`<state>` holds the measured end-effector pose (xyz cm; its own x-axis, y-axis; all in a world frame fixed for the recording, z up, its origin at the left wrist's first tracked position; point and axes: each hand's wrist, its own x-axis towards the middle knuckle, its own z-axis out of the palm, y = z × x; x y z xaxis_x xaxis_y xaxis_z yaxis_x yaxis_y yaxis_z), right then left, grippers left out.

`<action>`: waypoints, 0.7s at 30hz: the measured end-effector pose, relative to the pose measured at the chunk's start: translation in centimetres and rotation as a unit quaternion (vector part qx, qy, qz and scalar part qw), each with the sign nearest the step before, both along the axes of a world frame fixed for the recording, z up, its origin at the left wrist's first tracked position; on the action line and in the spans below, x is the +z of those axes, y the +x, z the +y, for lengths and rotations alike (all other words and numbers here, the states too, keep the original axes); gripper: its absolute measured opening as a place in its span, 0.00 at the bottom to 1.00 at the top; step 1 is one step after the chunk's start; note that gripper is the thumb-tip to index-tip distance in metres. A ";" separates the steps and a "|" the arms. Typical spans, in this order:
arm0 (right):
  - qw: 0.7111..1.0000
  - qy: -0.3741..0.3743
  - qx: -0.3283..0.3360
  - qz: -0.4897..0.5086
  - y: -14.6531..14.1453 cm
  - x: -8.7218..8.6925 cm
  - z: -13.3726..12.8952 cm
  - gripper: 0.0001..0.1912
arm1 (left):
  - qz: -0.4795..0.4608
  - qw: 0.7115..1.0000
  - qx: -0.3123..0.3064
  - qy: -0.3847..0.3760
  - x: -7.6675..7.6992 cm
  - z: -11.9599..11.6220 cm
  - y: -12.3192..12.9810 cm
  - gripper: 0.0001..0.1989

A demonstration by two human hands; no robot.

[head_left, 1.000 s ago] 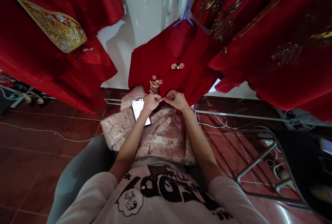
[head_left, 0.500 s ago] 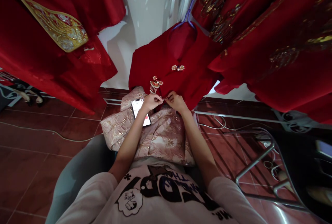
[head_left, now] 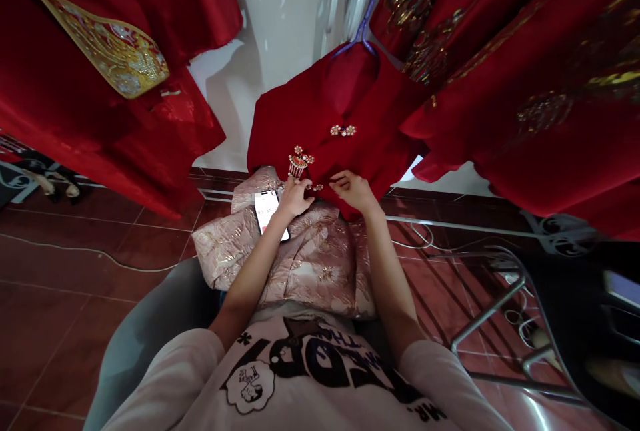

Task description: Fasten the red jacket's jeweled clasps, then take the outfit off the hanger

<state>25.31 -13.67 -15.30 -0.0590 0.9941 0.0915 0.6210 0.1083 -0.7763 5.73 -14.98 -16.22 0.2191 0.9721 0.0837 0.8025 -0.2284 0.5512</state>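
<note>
Along the lower edge of the red garment point(head_left: 285, 124), keeps the left hand point(head_left: 296, 198) just beside a small beaded fastener point(head_left: 317, 187), with fingertips bunched narrow; cannot tell whether pinching it. Now holds the right hand point(head_left: 353, 191) apart, toward the garment's lower right corner, with fingers loosely curled, no longer meeting the left at the beads as half a second ago; cannot tell whether gripping anything fine. Judging by that, seems partway through two-handed work on the fastener, perhaps at a pulling-away moment. Just above the left hand, shows a tasselled ornament point(head_left: 299, 163). As for containers, offers only carriers: inside the garment's neck, a purple hanger point(head_left: 362, 30); on the brocade cloth's point(head_left: 325, 278) upper left edge, a lit phone point(head_left: 267, 211).
</note>
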 end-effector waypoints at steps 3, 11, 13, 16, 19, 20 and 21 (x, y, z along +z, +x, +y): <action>0.999 -0.007 0.033 -0.023 -1.2 -1.6 0.2 0.10 | 0.049 0.999 -0.007 0.002 0.1 -0.4 0.3 0.20; 0.994 0.018 0.092 0.047 -2.2 -2.7 0.6 0.09 | 0.030 0.999 -0.017 0.039 -0.2 0.3 -0.3 0.04; 0.992 0.015 0.103 0.073 -1.9 -2.3 0.6 0.10 | 0.007 0.999 -0.025 0.037 -0.3 0.6 -0.5 0.03; 0.991 0.009 0.102 0.090 -1.7 -2.0 0.5 0.12 | -0.018 0.998 -0.036 0.040 -0.4 0.8 -0.8 0.02; 0.989 0.001 0.101 0.112 -1.8 -2.1 0.5 0.15 | -0.011 0.998 -0.040 0.047 -0.3 0.8 -1.0 0.02; 0.988 -0.001 0.100 0.120 -1.8 -2.1 0.5 0.16 | -0.006 0.998 -0.043 0.048 -0.2 0.8 -1.0 0.02; 0.987 -0.002 0.098 0.129 -1.8 -2.2 0.5 0.18 | -0.001 0.998 -0.047 0.050 -0.2 0.7 -1.0 0.03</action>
